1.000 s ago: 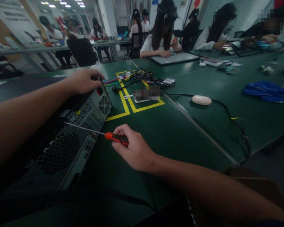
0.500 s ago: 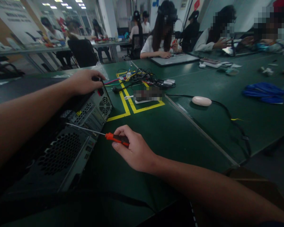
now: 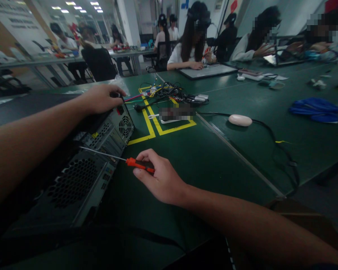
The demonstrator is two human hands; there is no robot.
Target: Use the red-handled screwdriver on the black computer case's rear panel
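A desktop computer case (image 3: 116, 137) lies at the left, its rear panel with vents, ports and a fan grille facing right. My left hand (image 3: 104, 99) rests on its far upper corner, fingers curled over the edge beside the rear panel. In my right hand (image 3: 159, 180) is a screwdriver (image 3: 141, 165) with a red and black handle, gripped between thumb and fingers. The long shaft points left, and its tip is near the edge of the rear panel. Whether the tip touches a screw I cannot tell. My left forearm hides part of the case.
Beyond the case lie tangled cables (image 3: 171, 92) and yellow tape marks (image 3: 174, 129) on the green table (image 3: 202, 161). A pale oval object (image 3: 240, 120) sits by a black cable. Blue fabric (image 3: 314, 109) is at the right. Several people work farther back.
Both hands stay almost where they were. The case and the screwdriver appear shifted very slightly to the right; the grip on each is the same.
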